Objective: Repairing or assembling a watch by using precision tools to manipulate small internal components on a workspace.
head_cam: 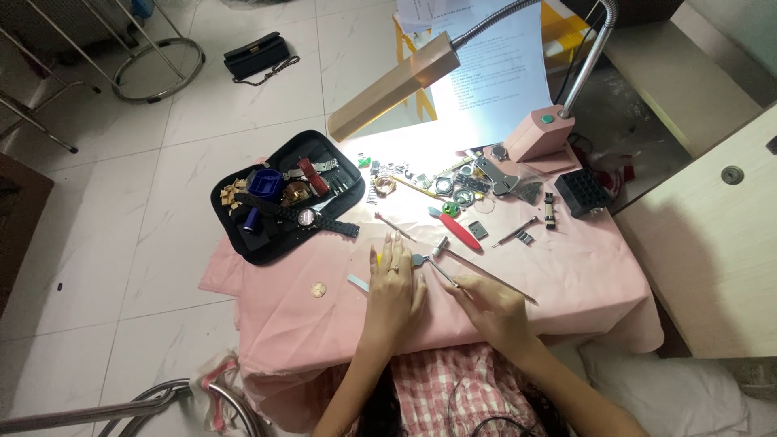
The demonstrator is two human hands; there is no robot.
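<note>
Our left hand [394,285] lies flat, pinning a small part [418,260] on the cloth [566,275], while our right hand [494,306] pinches what seems tweezers [443,273]; a slip could flick it away.

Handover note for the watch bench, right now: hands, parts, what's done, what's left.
Left hand: flat on the pink cloth, fingertips pinning a small metal part; what it is, too small to tell.
Right hand: grips a thin tool, tip at that part.
Nearby: small hammer beside the hands, red-handled tool above it, black tray of watches and straps upper left, loose parts under the desk lamp.
Done: tools and parts laid out.
Left: work on the pinned part looks unfinished; the watches sit in the tray.
</note>
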